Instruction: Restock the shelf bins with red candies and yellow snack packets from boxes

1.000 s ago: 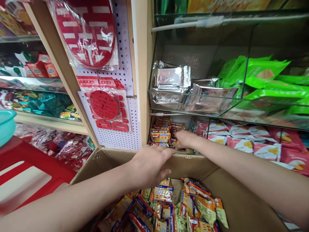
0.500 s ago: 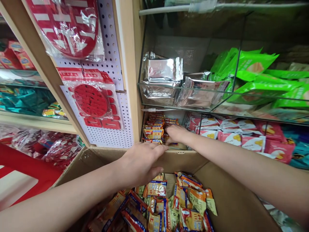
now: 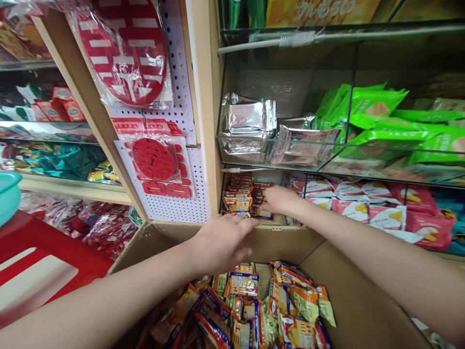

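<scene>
In the head view, an open carton (image 3: 348,286) stands close against the shelving, its far wall rising in front of the lowest shelf, so both arms reach over it. Above the hands, a glass shelf (image 3: 363,177) carries silver packs (image 3: 250,116) and green packs (image 3: 381,104); pink packs (image 3: 350,210) lie below it, to the right. A wooden post (image 3: 205,97) borders the shelving on the left, beside a pegboard (image 3: 181,208) hung with red cutouts (image 3: 154,160). A red stool (image 3: 90,247) with a teal basin (image 3: 9,198) above it is at the left edge.

The small snacks (image 3: 238,203) stand in rows on the lowest shelf, by the post; loose snacks (image 3: 244,285) of a similar look lie heaped in the carton.

The right hand (image 3: 282,202) comes in from the right, its fingers bent down at the right-hand row. The left hand (image 3: 221,240) is palm down over the carton's far rim, fingers stretched toward the front of the rows and thumb spread away from them.

The right fingertips are hard to make out among the wrappers; whether they grip a snack cannot be told. The left palm is hidden, and no snack shows in that hand. The near part of the carton is cut off.
</scene>
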A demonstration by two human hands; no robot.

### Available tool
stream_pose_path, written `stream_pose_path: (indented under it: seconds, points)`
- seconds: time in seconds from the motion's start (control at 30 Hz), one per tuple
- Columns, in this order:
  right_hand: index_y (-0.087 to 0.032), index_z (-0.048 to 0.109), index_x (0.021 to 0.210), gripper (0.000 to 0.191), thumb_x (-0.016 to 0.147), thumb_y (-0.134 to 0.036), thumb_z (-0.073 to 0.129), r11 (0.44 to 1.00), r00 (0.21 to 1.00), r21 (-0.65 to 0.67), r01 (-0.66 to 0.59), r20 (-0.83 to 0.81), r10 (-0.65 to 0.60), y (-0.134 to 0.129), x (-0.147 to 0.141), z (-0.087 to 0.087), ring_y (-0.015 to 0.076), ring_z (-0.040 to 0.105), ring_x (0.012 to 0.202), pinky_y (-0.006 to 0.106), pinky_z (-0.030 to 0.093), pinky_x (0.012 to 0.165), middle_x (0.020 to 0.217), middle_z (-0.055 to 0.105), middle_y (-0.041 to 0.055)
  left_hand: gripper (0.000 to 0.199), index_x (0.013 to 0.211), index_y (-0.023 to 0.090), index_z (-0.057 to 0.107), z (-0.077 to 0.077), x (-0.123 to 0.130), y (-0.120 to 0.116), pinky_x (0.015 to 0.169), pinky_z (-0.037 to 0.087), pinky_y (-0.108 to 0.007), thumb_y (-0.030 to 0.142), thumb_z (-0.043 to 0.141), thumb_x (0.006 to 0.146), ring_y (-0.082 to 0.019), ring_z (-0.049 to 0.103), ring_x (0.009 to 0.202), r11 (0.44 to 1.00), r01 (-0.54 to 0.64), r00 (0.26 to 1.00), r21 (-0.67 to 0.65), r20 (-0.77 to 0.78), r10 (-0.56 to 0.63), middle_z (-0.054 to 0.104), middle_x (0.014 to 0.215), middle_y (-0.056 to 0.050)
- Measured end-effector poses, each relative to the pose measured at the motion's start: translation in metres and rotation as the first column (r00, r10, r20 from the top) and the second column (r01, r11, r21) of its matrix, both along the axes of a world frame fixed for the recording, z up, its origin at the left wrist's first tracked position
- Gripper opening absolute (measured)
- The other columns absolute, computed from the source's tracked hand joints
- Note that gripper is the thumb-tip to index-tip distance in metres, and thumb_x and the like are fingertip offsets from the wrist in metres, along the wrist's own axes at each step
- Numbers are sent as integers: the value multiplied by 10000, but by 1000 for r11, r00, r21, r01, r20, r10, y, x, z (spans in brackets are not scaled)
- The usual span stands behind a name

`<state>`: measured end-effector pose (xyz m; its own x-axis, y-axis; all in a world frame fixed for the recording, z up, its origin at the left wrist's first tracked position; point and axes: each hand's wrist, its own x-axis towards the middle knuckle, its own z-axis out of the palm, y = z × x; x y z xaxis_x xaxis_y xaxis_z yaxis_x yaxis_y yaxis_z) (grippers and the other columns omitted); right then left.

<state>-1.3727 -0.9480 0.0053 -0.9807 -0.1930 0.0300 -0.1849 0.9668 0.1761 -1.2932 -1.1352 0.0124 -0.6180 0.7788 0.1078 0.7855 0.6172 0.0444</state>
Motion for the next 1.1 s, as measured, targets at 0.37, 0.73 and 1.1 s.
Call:
stream_pose_path:
  seconds: [0.37,0.73,1.1]
  points:
    - [-98,613,889,364,657,-377,585,935,758,-135,-329,552,347,-38,132,13,235,587,742,307,434,620,823,624,129,459,1171,180,390,-4,-3,3,777,423,-368,320,485,745,-226,524,931,1000,-5,1000,6,-30,6,572,1010,-85]
    - [-125,443,1174,671,561,-264,676,864,700,-281,-418,507,504,-78,91,-90,290,315,1182,396,302,940,1311,322,162,549,1219,165,347,3,1,2,832,402,-389,311,528,722,-231,486,1001,1000,10,999,-10,53,-9,525,1111,-105]
    - [-106,624,801,181,648,-101,529,811,714,-109,-576,417,563,-86,105,-47,226,595,703,325,459,608,774,640,107,355,1097,179,484,8,-7,-3,837,408,-322,287,495,758,-169,522,957,928,-86,915,363,398,-71,564,1066,-62]
